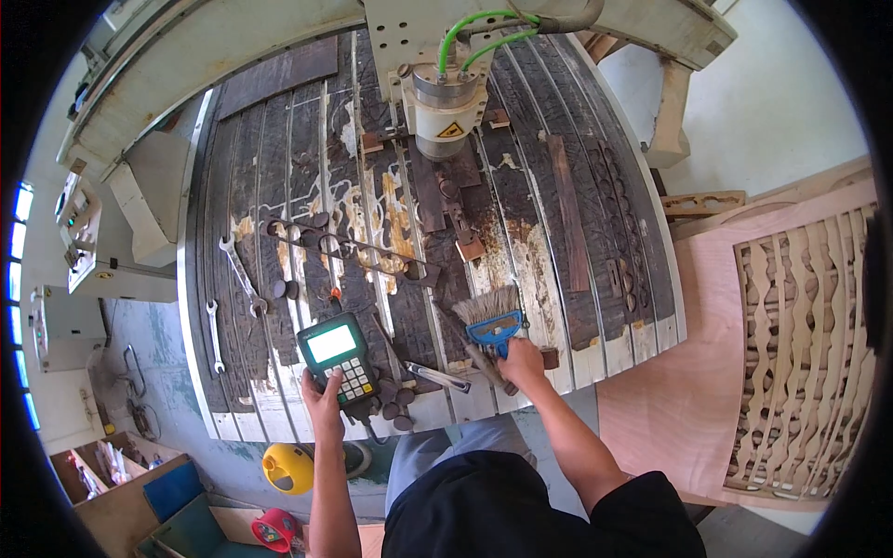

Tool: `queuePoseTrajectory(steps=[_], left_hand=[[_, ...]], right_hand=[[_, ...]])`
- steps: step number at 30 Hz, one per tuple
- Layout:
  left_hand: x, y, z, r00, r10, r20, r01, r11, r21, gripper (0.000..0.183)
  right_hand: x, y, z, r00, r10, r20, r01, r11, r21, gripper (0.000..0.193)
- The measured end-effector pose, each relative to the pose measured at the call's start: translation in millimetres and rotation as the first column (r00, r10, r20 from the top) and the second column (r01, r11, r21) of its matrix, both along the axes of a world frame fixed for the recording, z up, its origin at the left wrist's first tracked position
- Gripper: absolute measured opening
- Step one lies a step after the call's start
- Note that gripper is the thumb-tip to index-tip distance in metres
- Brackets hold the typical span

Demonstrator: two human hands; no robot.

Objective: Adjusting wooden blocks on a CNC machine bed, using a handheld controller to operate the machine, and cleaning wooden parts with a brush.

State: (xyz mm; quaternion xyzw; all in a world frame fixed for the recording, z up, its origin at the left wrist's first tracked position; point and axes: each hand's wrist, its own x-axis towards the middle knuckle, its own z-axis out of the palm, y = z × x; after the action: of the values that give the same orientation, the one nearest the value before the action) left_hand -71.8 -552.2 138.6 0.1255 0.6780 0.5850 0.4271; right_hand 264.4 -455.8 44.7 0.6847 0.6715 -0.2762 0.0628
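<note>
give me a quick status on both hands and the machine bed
Left hand shut on handheld controller. Right hand shut on brush, bristles on the slotted bed. Wrenches and round wood offcuts lying on bed.

Both bare forearms rise from the lower edge; the left hand [325,398] is lifted with its fingers curled in a grasp, thumb side toward the body; the right hand [523,361] — arm stretched further forward, elbow bent outward — is closed in a fist-like grip, knuckles up.
</note>
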Motion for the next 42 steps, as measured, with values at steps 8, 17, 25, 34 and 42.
queuePoseTrajectory(steps=[8, 17, 25, 34, 42], left_hand=[[10, 17, -42, 0.988, 0.147, -0.035, -0.149, 0.987, -0.052, 0.037], [25, 43, -62, 0.982, 0.135, -0.134, -0.151, 0.981, -0.122, 0.028], [18, 37, -79, 0.975, 0.099, -0.201, -0.138, 0.973, -0.187, 0.027], [22, 54, -81, 0.973, 0.14, -0.181, -0.174, 0.967, -0.188, 0.022], [14, 44, -87, 0.966, 0.138, -0.218, -0.181, 0.964, -0.194, 0.024]], right_hand=[[24, 61, 87, 0.755, -0.199, -0.625, 0.453, 0.847, 0.278, 0.018], [28, 159, 77, 0.793, 0.377, -0.478, -0.377, 0.921, 0.102, 0.023], [35, 260, 64, 0.549, -0.05, -0.834, 0.225, 0.97, 0.09, 0.014], [-32, 330, -6, 0.483, 0.29, -0.826, 0.155, 0.9, 0.407, 0.013], [-29, 324, 18, 0.224, -0.055, -0.973, 0.256, 0.967, 0.004, 0.011]])
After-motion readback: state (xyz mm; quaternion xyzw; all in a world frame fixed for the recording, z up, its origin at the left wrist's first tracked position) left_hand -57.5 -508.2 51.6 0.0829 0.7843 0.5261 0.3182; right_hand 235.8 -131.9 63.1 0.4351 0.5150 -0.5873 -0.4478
